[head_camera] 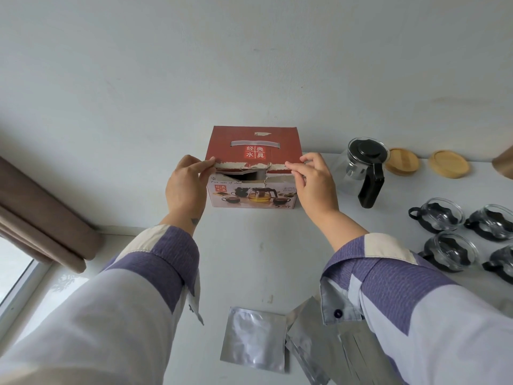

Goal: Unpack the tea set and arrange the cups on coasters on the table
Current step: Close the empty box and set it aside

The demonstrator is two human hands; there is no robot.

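A red and white tea set box (pixel 254 195) stands on the white table (pixel 244 254) against the wall. My left hand (pixel 186 187) pinches the torn front edge of its red lid at the left corner. My right hand (pixel 313 182) pinches the same edge at the right corner. A dark gap shows under the lid. To the right stand a glass teapot (pixel 361 170) with black lid and handle, several glass cups (pixel 441 215) in black holders, and two round wooden coasters (pixel 402 161) near the wall.
Several silver foil pouches (pixel 255 339) lie at the table's near edge, partly under my right sleeve. A brown curtain (pixel 41 218) and a window are at the left. A brown object (pixel 503 161) shows at the far right edge.
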